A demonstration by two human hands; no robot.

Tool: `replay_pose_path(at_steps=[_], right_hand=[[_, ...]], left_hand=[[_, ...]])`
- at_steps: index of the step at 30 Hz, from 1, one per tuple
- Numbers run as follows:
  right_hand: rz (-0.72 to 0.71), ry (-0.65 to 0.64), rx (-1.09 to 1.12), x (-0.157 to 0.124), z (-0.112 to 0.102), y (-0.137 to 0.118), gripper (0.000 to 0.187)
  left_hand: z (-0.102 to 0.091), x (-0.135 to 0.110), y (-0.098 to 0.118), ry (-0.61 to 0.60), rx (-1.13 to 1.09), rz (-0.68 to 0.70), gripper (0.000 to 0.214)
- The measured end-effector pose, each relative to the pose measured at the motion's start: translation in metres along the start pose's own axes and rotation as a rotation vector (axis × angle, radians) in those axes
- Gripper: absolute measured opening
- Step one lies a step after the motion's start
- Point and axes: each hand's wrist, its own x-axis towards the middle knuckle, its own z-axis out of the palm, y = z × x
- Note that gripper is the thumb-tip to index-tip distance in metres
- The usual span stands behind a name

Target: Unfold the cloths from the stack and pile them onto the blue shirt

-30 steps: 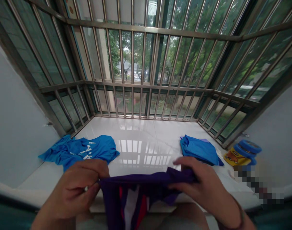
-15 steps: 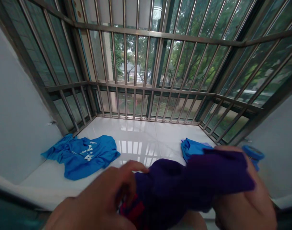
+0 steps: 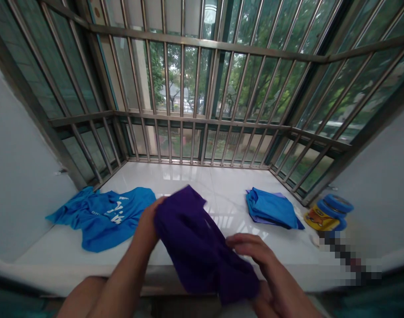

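Item: purple garment (image 3: 195, 240), bunched into one elongated bundle.
Position: raised above the front edge of the white tiled window ledge (image 3: 202, 176), centre of view, between both hands.
Long axis: diagonal, from upper left to lower right. Upper end rounded, pointing away toward the window bars (image 3: 183, 84) and slightly left. Lower end broader and creased, pointing back toward the person, hanging below the ledge's front edge.

Left hand (image 3: 148, 223): at the upper end of the bundle, wrist and heel of the hand showing, fingers buried in the cloth. Clasped on that end, carrying it.
Right hand (image 3: 258, 260): at the lower end, fingers (image 3: 243, 244) stretched loosely and resting on the fabric, palm just beside the cloth's lower edge. Touching for certain; pinching or only pressing, cannot tell.

Other entries on the ledge:
- blue T-shirt (image 3: 102, 214) with white lettering, spread crumpled at the left, near the left hand, apart from the bundle.
- folded blue garments (image 3: 271, 207), a neat stack at the right, a paler layer showing at its far edge, well apart from the right hand.
- yellow jar (image 3: 321, 218) with a blue lid, lying on its side beyond the stack, near the right wall.
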Motion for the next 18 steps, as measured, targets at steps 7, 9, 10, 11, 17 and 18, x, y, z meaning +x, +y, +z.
replay_pose_path(at_steps=[7, 9, 10, 11, 17, 18], right_hand=[[0.255, 0.068, -0.263, -0.02, 0.032, 0.147, 0.04], [0.324, 0.122, -0.323, -0.03, 0.03, 0.196, 0.038], [0.355, 0.138, -0.365, -0.033, 0.027, 0.216, 0.038], [0.383, 0.153, -0.414, -0.034, 0.023, 0.233, 0.039], [0.47, 0.179, -0.659, 0.002, 0.006, 0.284, 0.05], [0.488, 0.177, -0.668, 0.013, 0.005, 0.287, 0.052]], left_hand=[[-0.102, 0.003, -0.057, 0.58, 0.58, -0.315, 0.056], [-0.107, 0.0, -0.077, 0.529, 0.709, -0.375, 0.069], [-0.106, -0.002, -0.087, 0.447, 0.763, -0.389, 0.076], [-0.102, -0.003, -0.098, 0.342, 0.811, -0.402, 0.083], [-0.031, -0.018, -0.154, -0.266, 0.784, -0.201, 0.066], [-0.016, -0.022, -0.161, -0.322, 0.743, -0.145, 0.063]])
